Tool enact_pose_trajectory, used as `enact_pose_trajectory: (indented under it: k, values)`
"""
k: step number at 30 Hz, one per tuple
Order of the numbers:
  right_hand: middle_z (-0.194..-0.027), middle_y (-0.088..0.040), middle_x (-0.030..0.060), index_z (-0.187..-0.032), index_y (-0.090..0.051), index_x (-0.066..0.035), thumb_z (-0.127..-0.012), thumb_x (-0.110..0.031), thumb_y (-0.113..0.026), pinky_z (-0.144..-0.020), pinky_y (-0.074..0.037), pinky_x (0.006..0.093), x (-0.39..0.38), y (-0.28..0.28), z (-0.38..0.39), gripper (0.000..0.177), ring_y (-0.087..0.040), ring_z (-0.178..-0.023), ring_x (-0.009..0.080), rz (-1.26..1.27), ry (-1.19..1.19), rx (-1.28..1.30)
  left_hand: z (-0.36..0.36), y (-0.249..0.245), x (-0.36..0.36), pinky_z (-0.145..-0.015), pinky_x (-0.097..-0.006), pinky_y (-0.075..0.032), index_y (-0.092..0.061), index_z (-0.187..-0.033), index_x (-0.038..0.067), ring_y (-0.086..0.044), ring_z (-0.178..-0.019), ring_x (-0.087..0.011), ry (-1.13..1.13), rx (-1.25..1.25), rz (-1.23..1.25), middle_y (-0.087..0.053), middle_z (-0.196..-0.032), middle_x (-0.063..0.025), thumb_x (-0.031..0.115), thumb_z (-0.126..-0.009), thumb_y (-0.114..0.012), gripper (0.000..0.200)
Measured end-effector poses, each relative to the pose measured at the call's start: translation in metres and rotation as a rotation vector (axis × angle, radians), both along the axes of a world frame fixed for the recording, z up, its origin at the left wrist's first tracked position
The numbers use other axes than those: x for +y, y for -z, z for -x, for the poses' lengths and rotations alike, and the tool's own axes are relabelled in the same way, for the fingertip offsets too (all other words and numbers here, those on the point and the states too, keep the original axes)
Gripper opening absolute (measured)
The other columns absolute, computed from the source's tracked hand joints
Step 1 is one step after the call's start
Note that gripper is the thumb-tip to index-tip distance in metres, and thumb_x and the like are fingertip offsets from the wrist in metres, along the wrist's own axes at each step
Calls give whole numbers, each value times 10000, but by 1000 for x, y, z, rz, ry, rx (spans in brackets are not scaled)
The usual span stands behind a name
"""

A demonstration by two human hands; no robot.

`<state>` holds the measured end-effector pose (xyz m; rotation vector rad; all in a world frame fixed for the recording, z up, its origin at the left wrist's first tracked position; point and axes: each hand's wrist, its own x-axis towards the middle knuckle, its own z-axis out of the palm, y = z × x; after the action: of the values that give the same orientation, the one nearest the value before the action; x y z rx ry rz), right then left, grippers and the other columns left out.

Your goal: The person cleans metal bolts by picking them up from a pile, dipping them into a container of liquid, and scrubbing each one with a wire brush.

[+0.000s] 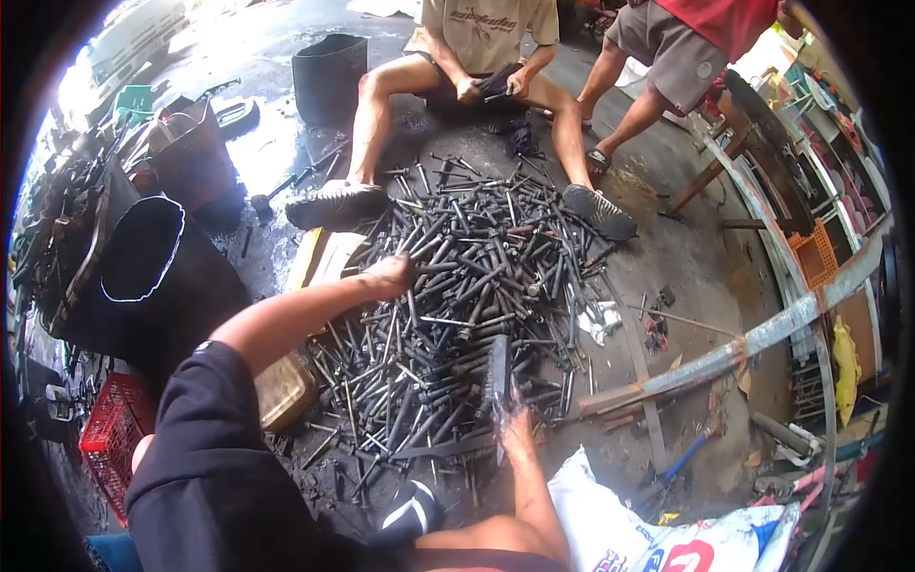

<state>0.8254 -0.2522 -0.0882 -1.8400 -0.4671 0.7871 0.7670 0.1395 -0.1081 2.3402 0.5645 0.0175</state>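
A wide pile of dark metal bolts point(477, 276) covers the ground in front of me. My left hand point(389, 276) is at the pile's left side, its fingers closed at the bolts; whether it grips one is hidden. Near the pile's lower right edge, my right hand point(516, 427) is wrapped round the lower end of a long dark brush-like tool point(500, 372), which points away from me over the bolts. Something clear and shiny, too blurred to make out, shows around the fingers of that hand.
Across the pile a seated person point(491, 38) holds a dark cloth, feet on either side of the bolts. Another person point(658, 57) stands at the upper right. Black bins point(329, 81), a red crate point(114, 434), a white sack point(620, 520) and a rusty metal bar point(734, 353) lie around.
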Motion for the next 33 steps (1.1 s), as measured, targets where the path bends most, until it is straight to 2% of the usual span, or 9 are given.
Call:
enact_pose_trajectory:
  k: [1,3,5,7,8,12,19,26,33]
  values:
    - [-644,-479,-40,-1375,-332,-184,-812,-50,-526,-409,-336,221,3,-3,4,611,-396,-482,49,5,-22,-91,32,-35,-10,-618,-413,-443,-477,-864,-15,-560,-710,-316,-13,6,-78,-571,-796,-206,208,-825,-547,237]
    - [-657,-480,-50,-1378,-326,-183,-822,-58,-531,-415,-329,215,12,-18,14,606,-386,-488,41,2,-27,59,83,-50,-4,-565,-344,-466,-480,-1074,6,-586,-691,-181,-30,173,124,-618,-834,-128,202,-854,-537,300]
    - [-662,-470,-63,-1380,-326,-185,-847,-87,-546,-421,-316,207,22,-16,21,585,-367,-494,29,-79,-38,182,142,-78,-11,-473,-302,-423,-624,-924,38,-535,-570,-123,19,77,260,-622,-750,-78,239,-885,-483,248]
    - [-624,-461,-49,-1372,-322,-295,-871,-160,-531,-382,-332,196,32,-8,26,559,-387,-460,41,40,-113,54,209,-10,19,-438,-289,-396,-628,-824,15,-500,-505,-110,-62,96,340,-566,-637,-41,257,-888,-481,290]
    - [-620,-466,-48,-1369,-330,-294,-876,-166,-528,-386,-330,200,39,-21,33,546,-384,-459,40,99,-141,56,229,-50,1,-452,-287,-429,-601,-765,-3,-503,-501,-115,-122,38,496,-530,-598,-29,246,-874,-501,289]
    - [-590,-442,-56,-1372,-330,-276,-882,-207,-547,-385,-317,211,54,1,42,540,-380,-449,45,-39,-255,-120,324,-22,-3,-533,-310,-530,-503,-1035,5,-549,-644,-139,-452,19,755,-505,-771,-45,219,-851,-555,287]
    - [-554,-428,-48,-1377,-320,-258,-888,-246,-544,-372,-330,227,68,-34,65,537,-379,-425,56,-5,-303,-113,400,1,4,-504,-304,-507,-519,-990,1,-554,-604,-147,-516,80,739,-536,-757,-52,240,-840,-595,292]
    - [-1119,-588,120,-1350,-348,-75,-879,-143,-526,-825,-423,266,70,-35,68,508,-533,-945,131,35,-346,-192,418,-10,-5,-548,-282,-468,-526,-1039,12,-533,-661,-118,-491,124,583,-552,-781,-35,300,-837,-591,358]
    - [-1162,-563,142,-1362,-314,-54,-879,-141,-523,-868,-401,245,76,-41,75,533,-515,-1011,135,135,-345,-158,428,-15,-17,-784,-307,-457,-463,-1180,-30,-536,-922,-192,-600,143,551,-557,-1046,-123,456,-799,-613,636]
